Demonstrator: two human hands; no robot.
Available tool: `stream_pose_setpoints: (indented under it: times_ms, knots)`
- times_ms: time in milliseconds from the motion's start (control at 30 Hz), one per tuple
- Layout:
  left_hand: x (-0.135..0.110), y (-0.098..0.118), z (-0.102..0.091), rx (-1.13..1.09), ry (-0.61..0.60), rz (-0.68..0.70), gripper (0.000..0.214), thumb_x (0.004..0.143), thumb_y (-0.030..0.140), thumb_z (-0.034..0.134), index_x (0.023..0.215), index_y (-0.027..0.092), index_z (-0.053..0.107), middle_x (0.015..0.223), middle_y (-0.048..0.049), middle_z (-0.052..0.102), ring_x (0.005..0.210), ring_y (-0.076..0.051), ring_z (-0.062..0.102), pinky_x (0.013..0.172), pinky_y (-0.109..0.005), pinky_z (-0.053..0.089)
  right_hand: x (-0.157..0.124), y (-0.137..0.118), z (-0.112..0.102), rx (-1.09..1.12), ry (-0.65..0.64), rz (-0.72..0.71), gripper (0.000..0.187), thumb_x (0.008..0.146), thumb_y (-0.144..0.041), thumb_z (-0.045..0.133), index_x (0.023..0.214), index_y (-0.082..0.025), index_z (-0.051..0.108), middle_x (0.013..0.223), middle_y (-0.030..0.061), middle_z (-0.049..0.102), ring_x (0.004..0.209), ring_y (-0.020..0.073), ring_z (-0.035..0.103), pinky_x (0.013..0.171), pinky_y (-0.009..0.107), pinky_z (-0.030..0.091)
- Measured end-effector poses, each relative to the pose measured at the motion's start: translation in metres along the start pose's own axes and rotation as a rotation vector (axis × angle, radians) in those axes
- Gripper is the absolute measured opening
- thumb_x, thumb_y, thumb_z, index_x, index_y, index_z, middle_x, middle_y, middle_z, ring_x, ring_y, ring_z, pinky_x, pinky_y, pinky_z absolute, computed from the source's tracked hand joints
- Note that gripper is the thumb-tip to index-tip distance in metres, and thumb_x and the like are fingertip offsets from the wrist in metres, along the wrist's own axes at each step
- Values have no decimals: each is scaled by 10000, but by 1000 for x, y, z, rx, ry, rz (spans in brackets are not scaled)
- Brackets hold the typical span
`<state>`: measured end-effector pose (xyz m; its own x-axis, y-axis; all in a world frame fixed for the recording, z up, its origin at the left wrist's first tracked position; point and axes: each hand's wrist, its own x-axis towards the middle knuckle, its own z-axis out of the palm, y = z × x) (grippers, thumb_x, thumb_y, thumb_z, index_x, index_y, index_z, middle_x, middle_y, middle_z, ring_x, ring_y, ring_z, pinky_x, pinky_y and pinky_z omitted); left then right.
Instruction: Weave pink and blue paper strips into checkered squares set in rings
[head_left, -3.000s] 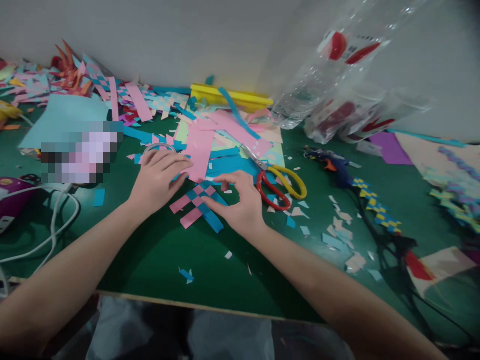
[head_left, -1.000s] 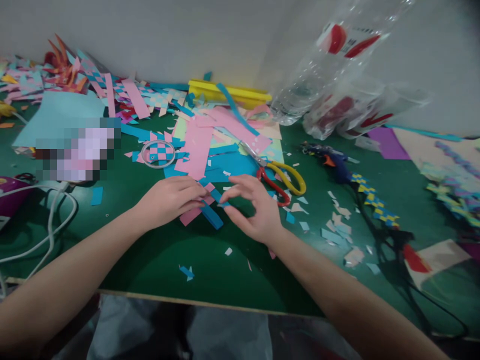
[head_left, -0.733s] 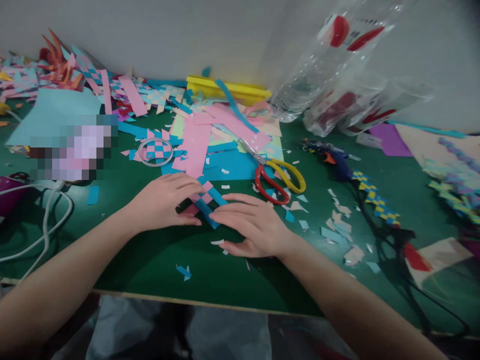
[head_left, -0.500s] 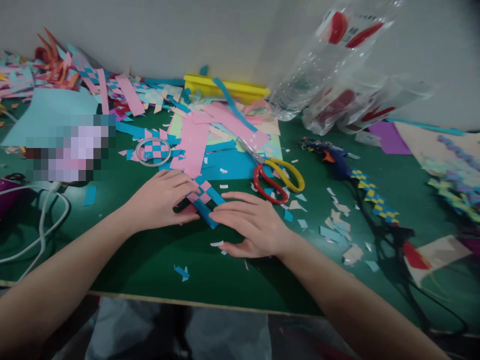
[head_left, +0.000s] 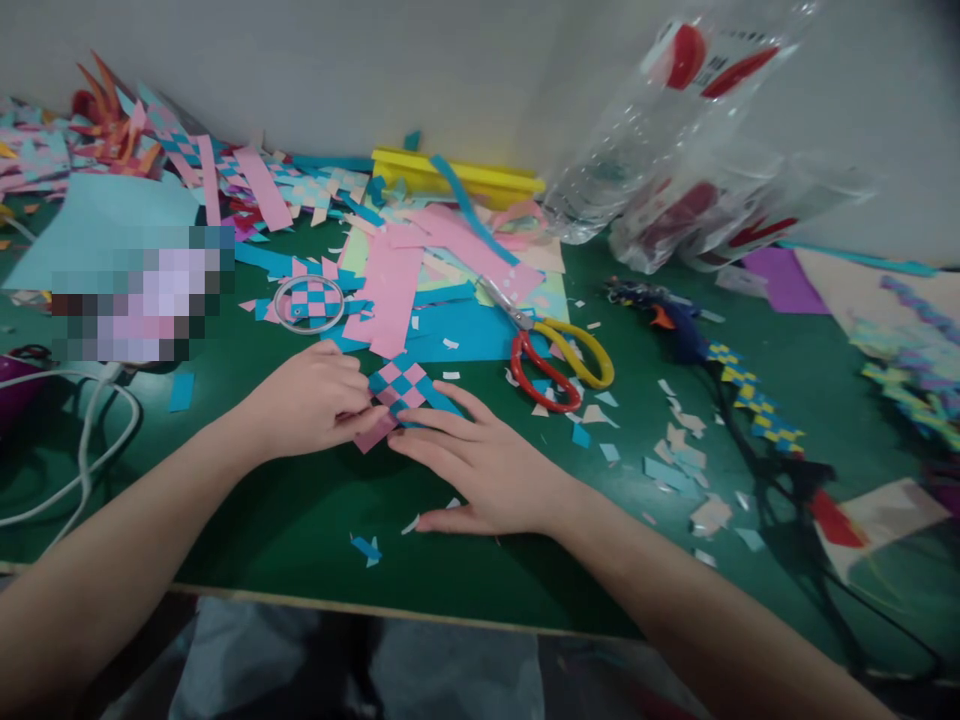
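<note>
On the green bench (head_left: 285,530), pink-and-blue woven paper (head_left: 397,383) between two hands.
Left hand (head_left: 307,400) curls at its nine o'clock edge; whether that grip pinches paper cannot be told. Right hand (head_left: 495,475) has its grip released, spread fingers (head_left: 442,425) over the blue strips (head_left: 444,398), around four o'clock. Pink paper (head_left: 394,295) lies at twelve, scissors (head_left: 523,323) at two.

Behind the desk (head_left: 262,535) there is a plain grey wall (head_left: 450,70), which becomes darker toward the far right. The desk has a green top, a little shiny at right, and a pale near edge (head_left: 375,612). Below this edge, the floor (head_left: 592,685) is dark and unclear. The light is rather dim.
</note>
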<state>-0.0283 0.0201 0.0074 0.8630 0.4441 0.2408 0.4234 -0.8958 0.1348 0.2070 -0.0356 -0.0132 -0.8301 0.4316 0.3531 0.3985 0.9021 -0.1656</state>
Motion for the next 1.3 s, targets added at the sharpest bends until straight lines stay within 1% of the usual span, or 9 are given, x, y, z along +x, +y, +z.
stream_pose_setpoints:
  times_ms: [300, 467, 733, 833, 933, 1067, 1167, 1233, 1300]
  knots:
    - [-2, -1, 1, -34, -5, -48, 402, 932, 279, 445, 548, 170, 494, 514, 27, 525, 574, -122, 464, 644, -313, 293, 1, -1, 1, -6, 0, 8, 592, 885, -586, 435, 1237, -120, 532, 1189, 113, 651, 1231, 230, 512, 1139, 519, 243]
    - [-2, -2, -3, -23, 6, -55, 400, 907, 418, 498, 594, 175, 552, 522, 29, 513, 578, -125, 481, 650, -309, 291, 1, -1, 0, -2, 13, 9, 564, 891, -567, 442, 1230, -127, 539, 1192, 100, 654, 1203, 213, 537, 1145, 506, 233]
    - [-2, -2, -4, -23, -24, -21, 408, 850, 519, 564, 624, 180, 580, 559, 30, 564, 591, -118, 493, 644, -303, 280, 1, 0, -1, 14, 27, -9, 565, 883, -562, 465, 1208, -107, 547, 1188, 105, 656, 1215, 208, 529, 1167, 481, 183]
    - [-3, -3, -4, 48, -10, -11, 407, 904, 448, 511, 613, 171, 575, 560, 23, 576, 596, -121, 510, 635, -303, 286, 2, 0, -1, 15, 0, -15, 571, 880, -577, 458, 1195, -111, 552, 1217, 115, 640, 1244, 216, 508, 1170, 487, 164]
    - [-3, -2, -7, 155, 74, -20, 389, 951, 307, 437, 619, 164, 581, 562, 14, 588, 597, -126, 523, 630, -305, 300, 2, 0, -1, 13, -22, -21, 582, 877, -582, 462, 1196, -102, 543, 1249, 117, 621, 1270, 219, 483, 1179, 488, 127]
    - [-4, 11, -14, 196, 140, -24, 293, 945, 280, 452, 744, 168, 633, 645, 11, 634, 641, -135, 551, 671, -302, 348, 2, 0, -1, 14, 25, -23, 549, 876, -568, 475, 1159, -104, 551, 1213, 104, 644, 1245, 218, 506, 1187, 474, 98]
    - [-8, 31, -21, 252, 66, -80, 242, 948, 292, 449, 892, 169, 650, 788, -21, 667, 762, -171, 582, 729, -322, 380, 0, 0, -1, 6, 88, -6, 488, 868, -536, 508, 1127, -126, 562, 1136, 88, 682, 1176, 217, 561, 1179, 490, 133]
    - [-14, 44, -23, 293, 5, -116, 251, 947, 285, 446, 846, 166, 643, 825, -33, 664, 796, -188, 581, 749, -336, 388, 0, 0, -1, 5, 108, -2, 464, 865, -520, 520, 1130, -141, 559, 1095, 79, 697, 1140, 211, 585, 1173, 500, 153]
    - [-22, 54, -21, 312, 9, -144, 237, 946, 271, 449, 871, 159, 644, 877, -39, 669, 824, -192, 585, 776, -348, 393, 1, -1, -1, 8, 105, -4, 463, 869, -522, 513, 1136, -147, 554, 1098, 82, 696, 1141, 212, 586, 1170, 510, 156]
